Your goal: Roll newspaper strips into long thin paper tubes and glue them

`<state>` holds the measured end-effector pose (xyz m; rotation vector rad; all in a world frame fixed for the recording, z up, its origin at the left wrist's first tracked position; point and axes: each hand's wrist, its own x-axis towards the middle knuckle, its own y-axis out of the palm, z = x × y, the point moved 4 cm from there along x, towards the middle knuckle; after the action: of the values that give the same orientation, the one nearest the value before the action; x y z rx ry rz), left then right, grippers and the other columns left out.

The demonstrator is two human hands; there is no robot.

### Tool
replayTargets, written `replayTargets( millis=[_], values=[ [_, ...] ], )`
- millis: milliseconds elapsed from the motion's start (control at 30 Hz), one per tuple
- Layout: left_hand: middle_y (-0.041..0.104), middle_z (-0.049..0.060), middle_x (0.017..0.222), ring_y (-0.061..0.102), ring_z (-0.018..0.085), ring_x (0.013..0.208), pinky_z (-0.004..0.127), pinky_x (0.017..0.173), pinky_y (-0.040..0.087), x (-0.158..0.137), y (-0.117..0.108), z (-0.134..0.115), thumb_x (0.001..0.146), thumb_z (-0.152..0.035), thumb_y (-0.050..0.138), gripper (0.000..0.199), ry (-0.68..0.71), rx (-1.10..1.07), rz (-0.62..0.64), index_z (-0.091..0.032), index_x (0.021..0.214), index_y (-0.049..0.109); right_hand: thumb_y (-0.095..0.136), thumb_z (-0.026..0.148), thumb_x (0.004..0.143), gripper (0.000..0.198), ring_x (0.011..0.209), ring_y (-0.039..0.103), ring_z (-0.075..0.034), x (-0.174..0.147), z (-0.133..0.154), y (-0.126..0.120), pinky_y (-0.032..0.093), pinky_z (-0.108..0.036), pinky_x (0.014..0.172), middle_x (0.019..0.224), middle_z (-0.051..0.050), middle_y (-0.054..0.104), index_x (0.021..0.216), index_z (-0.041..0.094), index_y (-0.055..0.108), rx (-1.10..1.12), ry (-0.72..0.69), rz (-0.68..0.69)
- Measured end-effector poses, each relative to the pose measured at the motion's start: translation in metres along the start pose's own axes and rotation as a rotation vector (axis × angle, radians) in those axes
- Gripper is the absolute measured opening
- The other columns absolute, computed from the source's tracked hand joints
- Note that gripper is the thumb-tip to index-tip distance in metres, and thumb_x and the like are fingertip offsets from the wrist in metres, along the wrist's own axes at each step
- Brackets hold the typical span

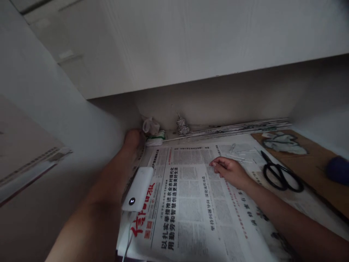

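My right hand (pixel 230 171) hovers over the spread newspaper (pixel 191 203), thumb and fingertips drawn together. Anything between them is too small to make out. On the left, my arm stretches towards the back corner. My left hand (pixel 133 140) is dim there, beside a pale crumpled plastic bag (pixel 151 126) and a white packet with a green stripe (pixel 156 138). Its fingers are hidden. Several small white strips (pixel 240 157) lie just beyond my right hand. Black-handled scissors (pixel 280 175) rest to its right, their blades pointing away from me.
Thin rolled paper sticks (pixel 240 128) lie along the back wall beside a small wound bundle (pixel 182 125). A white power bank (pixel 139 189) with a cable sits on the newspaper. At right, cardboard (pixel 316 171) bears a crumpled pale cloth (pixel 285 143) and a dark blue object (pixel 338 170). A white panel (pixel 207 40) overhangs.
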<state>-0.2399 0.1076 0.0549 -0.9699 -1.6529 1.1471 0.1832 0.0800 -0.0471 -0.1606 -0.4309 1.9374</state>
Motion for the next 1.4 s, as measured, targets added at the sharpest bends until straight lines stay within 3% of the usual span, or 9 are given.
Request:
replayTargets(
  millis=[133, 300, 533, 633, 767, 900, 1000, 1233, 1400],
  values=[
    [0.066, 0.013, 0.094, 0.06, 0.025, 0.089, 0.032, 0.077, 0.041, -0.014, -0.04, -0.022, 0.084, -0.027, 0.049, 0.025, 0.03, 0.003, -0.189, -0.014, 0.102, 0.062, 0.055, 0.043, 0.081, 0.028, 0.05, 0.048, -0.01, 0.0, 0.0, 0.0, 0.039, -0.022, 0.049, 0.065, -0.001, 0.058, 0.084, 0.017, 0.064, 0.011, -0.004, -0.007],
    [0.066, 0.007, 0.079, 0.059, 0.018, 0.074, 0.028, 0.069, 0.041, -0.048, -0.07, -0.11, 0.08, -0.03, 0.059, 0.019, 0.371, -0.208, -0.262, -0.013, 0.088, 0.064, 0.058, 0.045, 0.078, 0.03, 0.055, 0.051, -0.011, -0.003, 0.006, 0.0, 0.041, -0.022, 0.049, 0.066, -0.002, 0.059, 0.082, 0.016, 0.064, 0.043, -0.031, -0.008],
    [0.067, 0.003, 0.078, 0.06, 0.014, 0.073, 0.024, 0.069, 0.043, -0.117, -0.031, -0.251, 0.08, -0.031, 0.059, 0.016, 0.692, -0.505, -0.151, -0.016, 0.085, 0.065, 0.064, 0.048, 0.073, 0.048, 0.052, 0.051, -0.01, -0.01, 0.02, 0.002, 0.041, -0.021, 0.043, 0.076, -0.002, 0.062, 0.11, 0.017, 0.059, 0.206, -0.104, 0.033],
    [0.069, 0.005, 0.089, 0.062, 0.014, 0.078, 0.024, 0.073, 0.045, -0.139, 0.0, -0.281, 0.081, -0.027, 0.057, 0.02, 0.741, -0.702, -0.03, -0.017, 0.097, 0.065, 0.061, 0.047, 0.075, 0.044, 0.043, 0.049, -0.009, -0.007, 0.019, -0.002, 0.036, -0.02, 0.036, 0.064, 0.0, 0.06, 0.108, 0.017, 0.06, 0.267, -0.063, -0.011],
    [0.064, 0.011, 0.112, 0.064, 0.017, 0.086, 0.026, 0.073, 0.048, -0.138, 0.037, -0.263, 0.082, -0.034, 0.056, 0.04, 0.584, -0.876, 0.052, -0.017, 0.119, 0.055, 0.059, 0.047, 0.077, 0.038, 0.035, 0.044, -0.009, -0.001, 0.009, -0.008, 0.028, -0.019, 0.031, 0.045, 0.004, 0.052, 0.1, 0.017, 0.061, 0.392, 0.033, -0.106],
    [0.068, 0.012, 0.102, 0.063, 0.022, 0.093, 0.03, 0.08, 0.047, -0.132, 0.069, -0.219, 0.071, -0.039, 0.067, 0.052, 0.485, -0.646, 0.267, -0.013, 0.115, 0.059, 0.065, 0.043, 0.07, 0.032, 0.039, 0.049, -0.009, 0.002, 0.005, -0.01, 0.03, -0.017, 0.032, 0.048, 0.003, 0.054, 0.086, 0.017, 0.058, 0.527, 0.085, -0.138],
    [0.069, 0.008, 0.103, 0.063, 0.022, 0.095, 0.03, 0.085, 0.044, -0.14, 0.078, -0.199, 0.075, -0.035, 0.062, 0.035, 0.504, -0.537, 0.336, -0.016, 0.103, 0.067, 0.068, 0.039, 0.068, 0.028, 0.038, 0.049, -0.009, 0.003, 0.002, -0.012, 0.032, -0.017, 0.033, 0.048, 0.003, 0.056, 0.079, 0.017, 0.054, 0.585, 0.117, -0.178],
    [0.07, 0.001, 0.081, 0.061, 0.018, 0.077, 0.025, 0.067, 0.042, -0.162, 0.08, -0.188, 0.082, -0.046, 0.05, 0.037, 0.513, -0.591, 0.366, -0.016, 0.088, 0.071, 0.066, 0.042, 0.072, 0.028, 0.035, 0.047, -0.009, 0.005, -0.007, -0.021, 0.023, -0.017, 0.031, 0.048, 0.001, 0.058, 0.078, 0.019, 0.052, 0.661, 0.169, -0.242],
    [0.068, 0.003, 0.071, 0.058, 0.016, 0.065, 0.024, 0.06, 0.037, -0.162, 0.081, -0.186, 0.075, -0.042, 0.061, 0.028, 0.397, -0.582, 0.199, -0.017, 0.079, 0.071, 0.068, 0.046, 0.071, 0.033, 0.038, 0.051, -0.01, 0.004, -0.004, -0.015, 0.029, -0.017, 0.033, 0.049, 0.0, 0.06, 0.075, 0.018, 0.051, 0.636, 0.143, -0.183]
  ],
)
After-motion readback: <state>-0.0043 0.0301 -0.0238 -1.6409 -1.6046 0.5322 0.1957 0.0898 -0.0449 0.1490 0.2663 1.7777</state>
